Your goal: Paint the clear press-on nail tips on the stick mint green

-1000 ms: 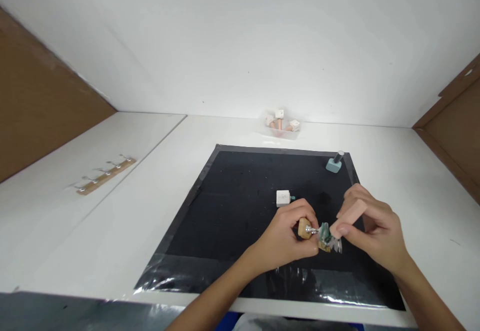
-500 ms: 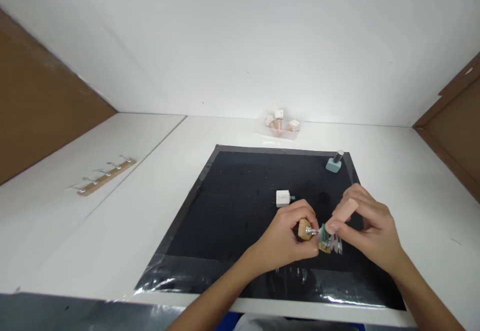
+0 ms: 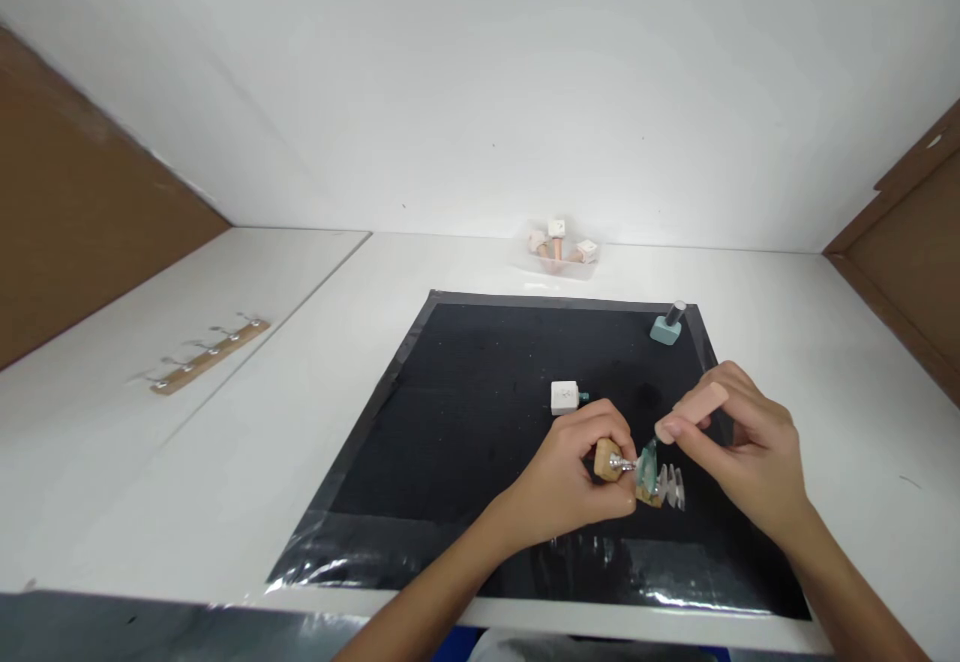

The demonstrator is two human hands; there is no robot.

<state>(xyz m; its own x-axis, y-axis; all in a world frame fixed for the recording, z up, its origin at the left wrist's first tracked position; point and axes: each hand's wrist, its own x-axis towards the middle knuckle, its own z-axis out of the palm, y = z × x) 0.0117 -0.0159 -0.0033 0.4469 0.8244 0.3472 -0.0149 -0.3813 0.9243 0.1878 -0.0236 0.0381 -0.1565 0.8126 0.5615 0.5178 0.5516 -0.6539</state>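
Note:
My left hand (image 3: 574, 472) grips a small wooden holder (image 3: 607, 459) with a metal stem that carries a green nail tip (image 3: 649, 462) over the black mat (image 3: 465, 422). Clear nail tips (image 3: 673, 487) fan out beside the green one. My right hand (image 3: 739, 462) pinches a pink nail file block (image 3: 694, 412) just above and to the right of the green tip, not touching it.
A white cube with a teal stub (image 3: 566, 397) lies on the mat behind my left hand. A teal nail polish bottle (image 3: 667, 325) stands at the mat's far right corner. A clear tray of pink sticks (image 3: 559, 247) sits by the wall. A wooden hook rack (image 3: 206, 357) lies at the left.
My right hand brought the pink file block down onto the green nail tip, then lifted it up and to the right, away from the tip. My left hand has stayed in place.

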